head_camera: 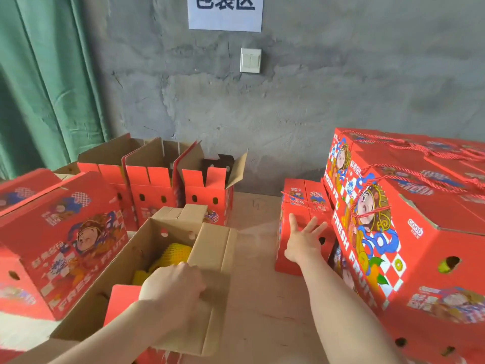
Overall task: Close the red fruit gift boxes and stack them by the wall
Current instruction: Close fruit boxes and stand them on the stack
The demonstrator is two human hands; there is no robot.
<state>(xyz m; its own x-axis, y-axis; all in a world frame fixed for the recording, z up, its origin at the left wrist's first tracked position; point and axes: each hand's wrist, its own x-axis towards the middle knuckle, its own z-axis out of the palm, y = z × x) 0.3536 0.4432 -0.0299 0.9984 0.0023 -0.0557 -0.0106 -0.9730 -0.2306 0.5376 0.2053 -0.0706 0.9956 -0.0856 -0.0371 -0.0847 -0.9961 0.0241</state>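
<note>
Indoors, at a wooden work surface (262, 298) set against a grey plaster wall (301, 106), a person handles red fruit gift boxes; the left hand (172, 290) curls its fingers over the edge of a brown inner flap of the open gift box (215, 248) nearest the camera, gripping it; yellow foam-netted fruit (175, 253) lies inside, just beyond the knuckles. The right hand (301, 237) reaches forward with fingers spread and straight, holding nothing, its palm at the near side of a small closed red box (299, 203); whether it touches the cardboard cannot be told. That box stands just left of a stack of closed red boxes (393, 232) with red cord handles, printed "FRESH FRUIT", which fills the right of the view up to the wall. At the wall to the left, three open boxes (157, 185) stand upright with flaps raised; another red box (65, 232) lies tilted at far left, touching the open gift box. A green curtain (39, 88) hangs at left; a paper sign (225, 11) and a white light switch (250, 60) are fixed to the wall.
</note>
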